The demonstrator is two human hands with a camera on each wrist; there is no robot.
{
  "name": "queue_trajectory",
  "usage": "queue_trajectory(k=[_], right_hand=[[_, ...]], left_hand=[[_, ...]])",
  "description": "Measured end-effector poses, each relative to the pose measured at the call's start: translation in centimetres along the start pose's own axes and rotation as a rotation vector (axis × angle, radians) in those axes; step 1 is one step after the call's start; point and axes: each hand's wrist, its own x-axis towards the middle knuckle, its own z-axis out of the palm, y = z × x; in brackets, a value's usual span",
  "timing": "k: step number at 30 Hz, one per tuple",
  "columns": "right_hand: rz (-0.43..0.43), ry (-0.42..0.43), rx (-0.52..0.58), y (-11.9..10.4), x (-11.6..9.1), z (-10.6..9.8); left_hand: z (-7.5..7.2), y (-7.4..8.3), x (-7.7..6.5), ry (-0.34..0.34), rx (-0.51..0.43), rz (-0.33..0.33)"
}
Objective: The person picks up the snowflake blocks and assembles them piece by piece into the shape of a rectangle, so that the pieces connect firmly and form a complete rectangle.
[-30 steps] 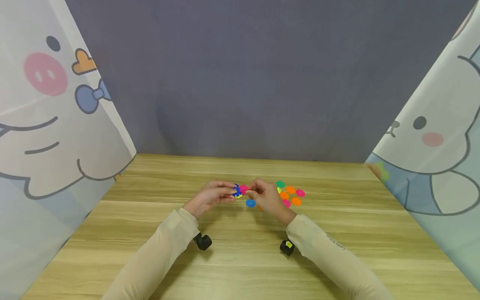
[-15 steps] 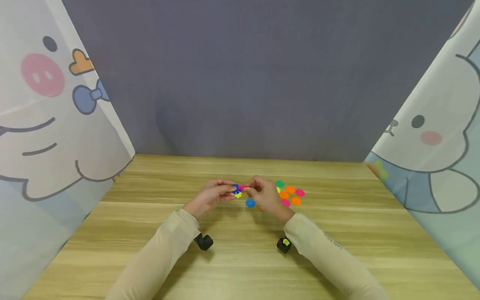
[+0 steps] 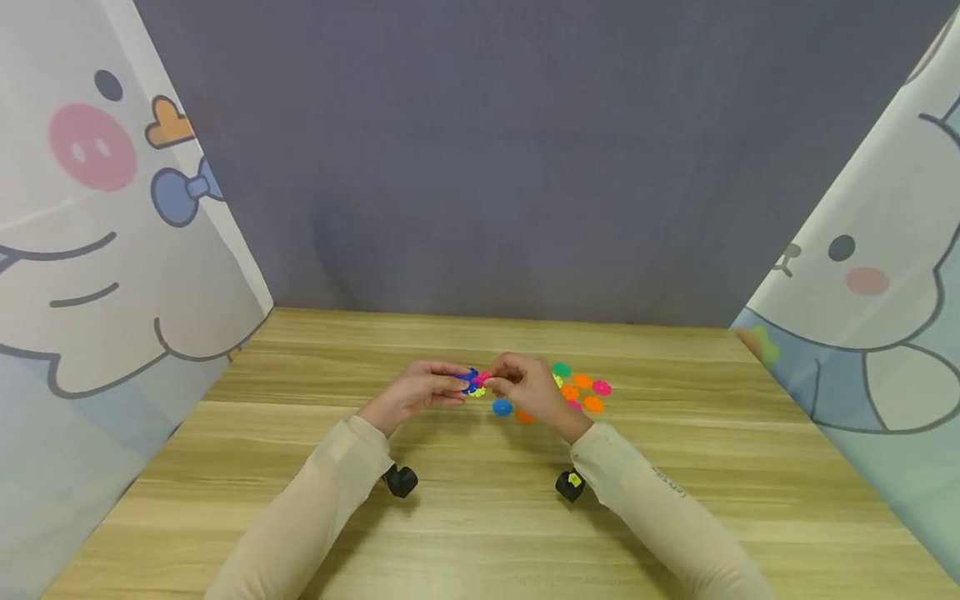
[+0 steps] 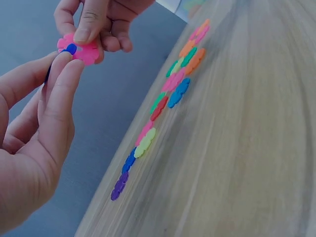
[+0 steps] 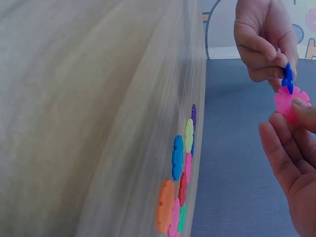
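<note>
My left hand (image 3: 420, 390) pinches a blue notched snowflake disc (image 5: 287, 79) between thumb and fingers; its fingers cover much of it in the left wrist view. A pink snowflake disc (image 4: 89, 54) is pinched by my right hand (image 3: 531, 392), thumb on its face. The two discs meet edge to edge at an angle, the blue rim overlapping the notched edge of the pink one. Both hands hold them up above the far half of the table, fingertips close together.
Several loose snowflake discs lie flat on the wooden table (image 3: 480, 533), among them a light blue disc (image 3: 502, 407), a green disc (image 3: 562, 369) and an orange disc (image 3: 593, 404). A grey panel (image 3: 480, 167) stands behind the table, with printed cloth (image 3: 75, 275) at the sides.
My right hand has shifted slightly left, bringing the pink disc closer against the blue one. The blue disc has tilted a little in my left hand.
</note>
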Motion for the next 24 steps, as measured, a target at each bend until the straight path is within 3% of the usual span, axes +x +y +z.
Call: queue_trajectory(k=[7,12,17,24], right_hand=[[0.059,-0.045,-0.048,-0.5,0.2,-0.6],[0.139,-0.045,-0.023,-0.5,0.1,-1.2],[0.146,-0.036,-0.026,0.1,-0.1,-1.6],[0.201,-0.099,-0.084,1.5,-0.3,-2.2]], left_hand=[[-0.2,-0.2,0.2,-0.013,0.009,0.002],[-0.2,-0.3,0.1,-0.009,0.014,-0.002],[-0.5,-0.7,0.0,0.007,0.021,-0.006],[-0.7,-0.8,0.2,0.004,-0.008,0.002]])
